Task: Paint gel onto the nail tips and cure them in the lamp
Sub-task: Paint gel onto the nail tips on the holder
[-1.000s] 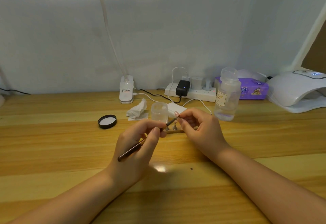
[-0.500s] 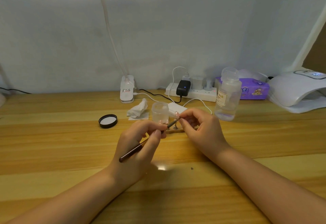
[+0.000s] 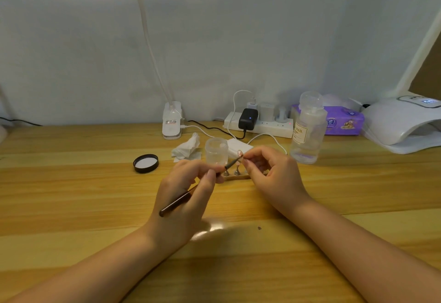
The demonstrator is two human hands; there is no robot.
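The nail tip (image 3: 239,152), small and pinkish, is sitting at the fingertips of the right hand (image 3: 269,173), raised just above the wooden holder (image 3: 238,176) on the table (image 3: 71,195). The right hand is pinching it, or the stand beneath it, between thumb and forefinger, with the other fingers curling loosely inward; the exact contact is too small to make out. The left hand (image 3: 188,197) is gripping a dark brush (image 3: 191,194) like a pen, thumb and first fingers closing tightly round the shaft, the handle end pointing back towards the wrist. The bristle end is reaching up to the nail tip and appears to be touching it. Two more stands are standing upright on the wooden holder, just below the brush.

A clear open jar (image 3: 216,151) is standing right behind the left hand's fingers, and its black lid (image 3: 145,163) is lying well apart to the left. A crumpled tissue (image 3: 187,147) is lying beside the jar. A clear bottle (image 3: 307,130) is standing to the right, and the white curing lamp (image 3: 403,123) is sitting at the far right edge, near the wall.
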